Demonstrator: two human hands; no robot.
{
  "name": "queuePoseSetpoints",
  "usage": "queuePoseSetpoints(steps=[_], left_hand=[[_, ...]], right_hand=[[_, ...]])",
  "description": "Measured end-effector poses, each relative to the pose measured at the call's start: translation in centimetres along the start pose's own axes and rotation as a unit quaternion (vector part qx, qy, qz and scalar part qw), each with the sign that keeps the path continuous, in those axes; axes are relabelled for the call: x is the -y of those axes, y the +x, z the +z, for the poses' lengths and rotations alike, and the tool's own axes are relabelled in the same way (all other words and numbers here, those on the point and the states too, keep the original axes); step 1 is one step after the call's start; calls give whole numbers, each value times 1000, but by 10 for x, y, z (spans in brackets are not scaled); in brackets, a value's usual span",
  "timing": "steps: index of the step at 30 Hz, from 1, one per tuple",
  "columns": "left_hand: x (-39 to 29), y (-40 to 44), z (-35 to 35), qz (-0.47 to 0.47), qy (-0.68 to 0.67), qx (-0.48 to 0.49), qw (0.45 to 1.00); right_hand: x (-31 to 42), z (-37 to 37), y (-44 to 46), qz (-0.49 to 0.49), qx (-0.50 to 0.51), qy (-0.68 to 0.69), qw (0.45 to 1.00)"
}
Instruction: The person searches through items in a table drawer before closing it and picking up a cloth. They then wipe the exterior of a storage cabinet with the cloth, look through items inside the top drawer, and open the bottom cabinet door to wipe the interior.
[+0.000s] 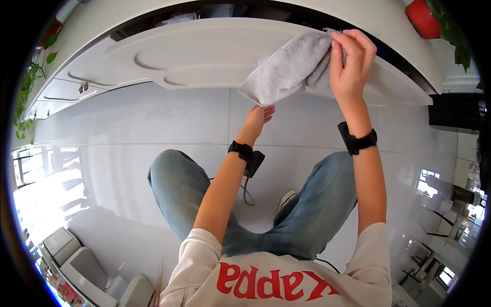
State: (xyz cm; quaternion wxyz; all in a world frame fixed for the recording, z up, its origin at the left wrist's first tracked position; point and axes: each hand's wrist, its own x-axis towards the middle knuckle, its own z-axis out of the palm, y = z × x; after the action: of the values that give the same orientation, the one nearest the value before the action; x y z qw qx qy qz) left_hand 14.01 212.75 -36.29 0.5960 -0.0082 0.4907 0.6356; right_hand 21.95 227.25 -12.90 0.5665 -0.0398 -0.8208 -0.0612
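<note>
A grey cloth [291,66] hangs over the front of a white drawer [204,56] that stands partly open. At the cloth's upper right end, my right hand [353,61] pinches it between thumb and fingers near the drawer's top edge. My left hand [260,118] is at the cloth's lower corner, below the drawer front; its fingers are partly hidden and I cannot tell whether they grip the corner. Both wrists wear black bands.
Dark drawer space with some items shows behind the drawer's edge. Cabinet doors with small knobs [83,88] are at the left. A red plant pot [423,19] stands at the upper right. A grey sofa [94,271] is at the lower left.
</note>
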Motion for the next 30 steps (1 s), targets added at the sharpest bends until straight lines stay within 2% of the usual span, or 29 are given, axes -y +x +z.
queuePoseSetpoints(steps=[5, 10, 14, 18, 22, 27, 30], left_hand=[[-10, 18, 22, -9, 4, 13, 1000], [-35, 35, 42, 5, -31, 7, 999], [-73, 45, 78, 74, 118, -30, 990], [-106, 54, 101, 96, 161, -54, 981], [-102, 49, 87, 63, 162, -32, 984], [-78, 61, 69, 43, 133, 20, 990], [-77, 59, 61, 71, 210, 73, 972]], right_hand=[[-22, 18, 1, -94, 12, -164, 982], [-41, 41, -3, -91, -13, -145, 985], [-48, 49, -7, -59, -44, -121, 990], [-54, 52, -13, -49, -50, -118, 991], [-51, 54, -26, -28, -62, -105, 992], [-56, 59, -40, -78, -71, -109, 988], [-55, 59, -55, -113, -53, -93, 988]])
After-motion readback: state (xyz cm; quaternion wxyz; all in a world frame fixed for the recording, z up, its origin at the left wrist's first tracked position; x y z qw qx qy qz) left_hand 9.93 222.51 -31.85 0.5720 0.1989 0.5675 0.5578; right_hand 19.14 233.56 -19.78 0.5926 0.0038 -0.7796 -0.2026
